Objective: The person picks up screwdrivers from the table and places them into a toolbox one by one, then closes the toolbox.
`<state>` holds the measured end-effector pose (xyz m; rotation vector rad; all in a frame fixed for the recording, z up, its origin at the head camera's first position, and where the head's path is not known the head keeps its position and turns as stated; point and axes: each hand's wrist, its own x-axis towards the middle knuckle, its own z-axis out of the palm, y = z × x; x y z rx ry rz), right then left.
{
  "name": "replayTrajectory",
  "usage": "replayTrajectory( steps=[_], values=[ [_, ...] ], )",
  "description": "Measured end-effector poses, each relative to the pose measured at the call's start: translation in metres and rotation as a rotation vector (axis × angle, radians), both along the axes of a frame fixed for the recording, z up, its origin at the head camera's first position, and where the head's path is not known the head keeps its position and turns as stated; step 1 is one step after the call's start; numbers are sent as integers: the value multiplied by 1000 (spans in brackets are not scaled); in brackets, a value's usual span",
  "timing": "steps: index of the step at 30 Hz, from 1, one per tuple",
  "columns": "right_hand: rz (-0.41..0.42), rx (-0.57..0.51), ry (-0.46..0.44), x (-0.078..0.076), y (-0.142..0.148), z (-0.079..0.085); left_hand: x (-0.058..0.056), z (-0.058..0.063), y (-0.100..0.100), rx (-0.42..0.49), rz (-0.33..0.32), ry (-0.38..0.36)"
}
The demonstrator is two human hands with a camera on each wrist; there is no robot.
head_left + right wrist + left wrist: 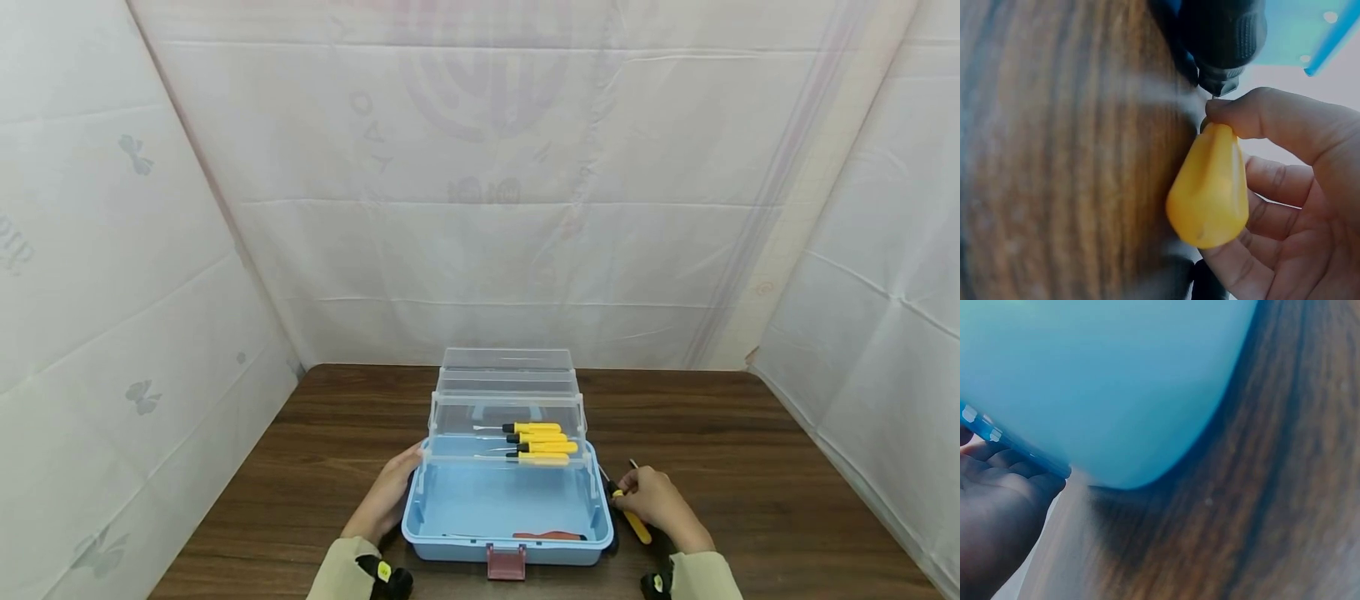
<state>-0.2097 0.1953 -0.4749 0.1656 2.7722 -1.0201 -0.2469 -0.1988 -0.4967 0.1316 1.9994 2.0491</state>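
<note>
**Blue toolbox [510,500] standing wide, a yellow-handled screwdriver [637,528] at its right side**

White sheeting [525,250] fills the upper frame; below it spreads the dark wood-grain table [360,400]. The toolbox sits at lower centre, its clear tiered trays [507,382] raised at the back. Four more yellow-handled screwdrivers [540,427] lie in the lowest tray. A red-handled tool [551,535] lies along the front of the base, near the pink latch [507,562].

If I push on the toolbox, I judge it could skid, and the jolt might tip those four out of their tray. The lower right looks crowded: a black ribbed grip [1229,37] shows just beyond my right hand [660,500], and a thin shank [633,463] juts past it; I can't tell which tools they belong to. A careless lift could drag them along, and so slight a pinch could let the handle roll.

My left hand [390,498] rests against the toolbox's left side, fingers loosely extended, tips partly hidden. My right hand pinches the yellow-handled screwdriver, thumb and forefinger closed narrowly near the front of its handle.
</note>
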Motion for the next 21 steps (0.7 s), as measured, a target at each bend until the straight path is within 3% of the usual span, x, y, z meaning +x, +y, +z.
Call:
replayTrajectory(
  steps=[15,21],
  values=[
    [12,-43,70,-1,7,-3,1,1,1,-7,-6,4],
    [42,-59,57,-2,10,1,1,1,1,-1,8,5]
  ],
)
